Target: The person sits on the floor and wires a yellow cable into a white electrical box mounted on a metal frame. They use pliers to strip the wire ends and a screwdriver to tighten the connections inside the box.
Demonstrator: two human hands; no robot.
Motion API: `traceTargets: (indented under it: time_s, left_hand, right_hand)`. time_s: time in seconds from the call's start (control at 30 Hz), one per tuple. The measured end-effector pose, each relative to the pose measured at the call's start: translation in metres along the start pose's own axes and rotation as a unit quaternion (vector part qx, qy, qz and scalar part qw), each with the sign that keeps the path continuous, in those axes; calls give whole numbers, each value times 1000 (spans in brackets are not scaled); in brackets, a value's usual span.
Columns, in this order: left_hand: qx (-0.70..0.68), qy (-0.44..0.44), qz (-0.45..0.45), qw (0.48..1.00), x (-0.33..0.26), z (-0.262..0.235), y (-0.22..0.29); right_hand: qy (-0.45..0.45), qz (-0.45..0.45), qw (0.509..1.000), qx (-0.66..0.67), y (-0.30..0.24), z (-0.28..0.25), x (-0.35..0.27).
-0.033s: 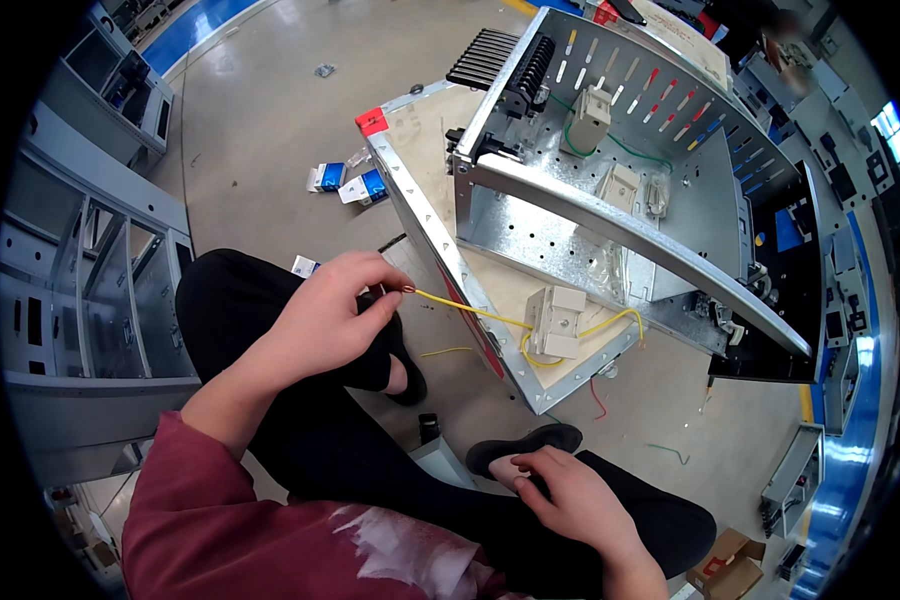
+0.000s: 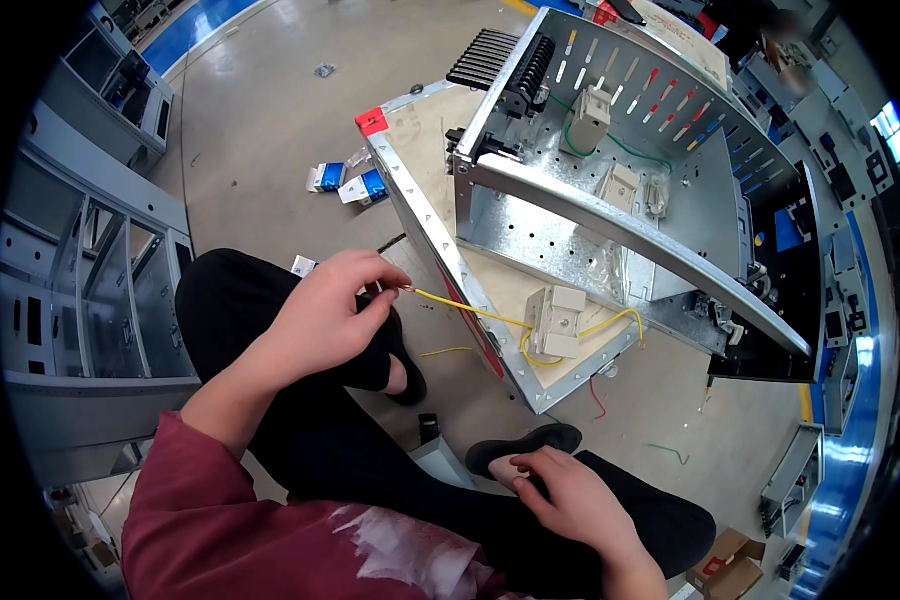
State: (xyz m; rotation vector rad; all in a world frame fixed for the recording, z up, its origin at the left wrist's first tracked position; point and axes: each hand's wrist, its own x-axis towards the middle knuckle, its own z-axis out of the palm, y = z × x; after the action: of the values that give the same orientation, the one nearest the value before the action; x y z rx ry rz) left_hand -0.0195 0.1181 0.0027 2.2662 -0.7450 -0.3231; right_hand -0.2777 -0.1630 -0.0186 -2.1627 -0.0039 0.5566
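Note:
My left hand (image 2: pixel 332 312) pinches the stripped end of a yellow wire (image 2: pixel 470 310) between thumb and fingertips, to the left of the workbench corner. The wire runs right to a beige, block-shaped electrical part (image 2: pixel 556 322) and loops around it. Its other end curves out past the part's right side. That block lies on the wooden bench top (image 2: pixel 490 272), close to the near corner. Low on the right, my right hand (image 2: pixel 580 502) is held over my leg, with loosely bent fingers and thumb apart. I see nothing held in it.
An open sheet-metal enclosure (image 2: pixel 515 220) stands on the bench, a metal bar (image 2: pixel 630 240) crossing its near side. Inside sit another beige block (image 2: pixel 588 122) and a green wire. Blue-and-white boxes (image 2: pixel 365 187) and wire scraps lie on the floor. Metal cabinets (image 2: pixel 100 270) line the left.
My left fingertips have shifted slightly at the wire's stripped end, and less bare copper shows. My right hand and the block have stayed in place.

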Motion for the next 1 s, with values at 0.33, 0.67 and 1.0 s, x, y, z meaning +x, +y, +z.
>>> traceTargets:
  time_s: [0.33, 0.67, 1.0]
  left_hand:
    - [204, -266, 29, 942, -15, 8, -8]
    - [201, -320, 167, 911, -30, 14, 7]
    - [179, -272, 214, 921, -50, 4, 14]
  right_hand:
    - [-26, 71, 990, -117, 41, 17, 0]
    - [-241, 344, 888, -188, 190, 96, 55]
    - [-21, 568, 811, -139, 437, 204, 59]
